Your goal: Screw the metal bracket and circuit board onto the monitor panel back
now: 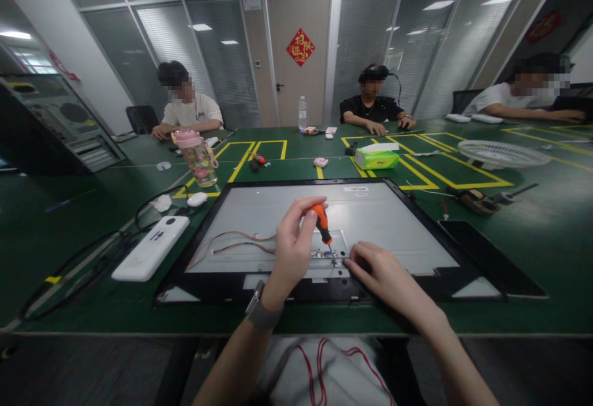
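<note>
A flat monitor panel (393,220) with a grey metal back and a black frame lies in front of me. My left hand (294,236) is closed around the orange and black handle of a screwdriver (320,219). The screwdriver leans slightly, its shaft pointing down at the metal connector strip (323,254) near the panel's lower middle. My right hand (380,268) rests on the panel just right of the strip, thumb and fingers curled together; whether they pinch something small is hidden. Thin coloured wires (241,235) run left from beneath my left hand.
Left of the panel are a white power bank (151,248), black cables (76,264) and a pink-lidded bottle (197,162). A black phone-like slab (491,257) lies right. Beyond are a green tissue pack (377,159) and a white fan grille (503,152). Three people sit across the table.
</note>
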`<action>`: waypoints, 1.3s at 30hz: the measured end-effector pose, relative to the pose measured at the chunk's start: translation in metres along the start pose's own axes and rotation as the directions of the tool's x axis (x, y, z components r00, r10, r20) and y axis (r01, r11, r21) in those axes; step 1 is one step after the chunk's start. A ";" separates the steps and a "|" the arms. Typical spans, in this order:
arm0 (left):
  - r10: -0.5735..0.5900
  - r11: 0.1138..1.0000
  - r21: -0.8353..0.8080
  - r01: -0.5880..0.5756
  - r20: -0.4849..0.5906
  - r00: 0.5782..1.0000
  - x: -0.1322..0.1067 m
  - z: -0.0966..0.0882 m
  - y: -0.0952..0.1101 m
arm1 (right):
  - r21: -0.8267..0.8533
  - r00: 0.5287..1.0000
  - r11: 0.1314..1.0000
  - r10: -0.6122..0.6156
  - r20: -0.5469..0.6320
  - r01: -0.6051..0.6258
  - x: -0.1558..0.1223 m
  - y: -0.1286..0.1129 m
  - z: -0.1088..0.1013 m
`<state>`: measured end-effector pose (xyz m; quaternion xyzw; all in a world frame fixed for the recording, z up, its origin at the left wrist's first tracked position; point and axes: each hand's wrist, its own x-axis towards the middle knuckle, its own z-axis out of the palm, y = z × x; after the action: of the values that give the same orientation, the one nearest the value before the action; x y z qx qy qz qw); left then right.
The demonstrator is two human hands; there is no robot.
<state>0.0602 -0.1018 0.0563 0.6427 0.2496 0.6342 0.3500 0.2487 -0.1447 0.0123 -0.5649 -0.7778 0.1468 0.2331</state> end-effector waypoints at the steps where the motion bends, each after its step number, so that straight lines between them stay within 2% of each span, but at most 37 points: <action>1: -0.010 1.000 -0.007 0.010 0.008 1.000 0.000 0.000 0.000 | 0.000 1.000 1.000 -0.001 0.005 0.001 0.000 0.000 0.000; 7: 0.095 0.993 0.077 -0.092 -0.031 0.995 0.001 -0.001 -0.002 | -0.008 1.000 1.000 -0.003 -0.004 0.003 -0.001 0.002 0.001; 13: -0.007 1.000 0.022 0.007 0.023 1.000 0.000 -0.002 0.001 | 0.011 1.000 1.000 -0.014 -0.013 0.014 -0.001 -0.001 -0.001; 21: 0.093 0.993 0.078 -0.089 -0.045 0.995 0.001 0.000 -0.007 | 0.004 1.000 1.000 -0.002 -0.005 0.002 -0.001 -0.001 0.000; 24: 0.069 0.994 0.086 -0.066 -0.031 0.997 0.001 -0.001 -0.003 | -0.002 1.000 1.000 0.001 -0.003 -0.001 0.000 -0.002 -0.001; 28: -0.002 1.000 0.011 0.002 0.036 0.999 0.001 -0.002 0.002 | -0.006 1.000 1.000 -0.003 -0.006 0.003 0.000 -0.002 -0.001; 34: 0.069 0.995 0.080 -0.064 -0.056 0.996 -0.001 -0.002 -0.003 | 0.003 1.000 1.000 -0.005 -0.009 0.005 0.000 -0.001 0.000; 39: -0.004 1.000 -0.004 0.004 0.000 1.000 -0.001 -0.002 -0.002 | 0.013 1.000 1.000 -0.006 -0.011 0.006 0.000 -0.001 0.000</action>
<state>0.0581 -0.1006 0.0540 0.6415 0.2498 0.6340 0.3524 0.2480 -0.1452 0.0130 -0.5619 -0.7772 0.1482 0.2417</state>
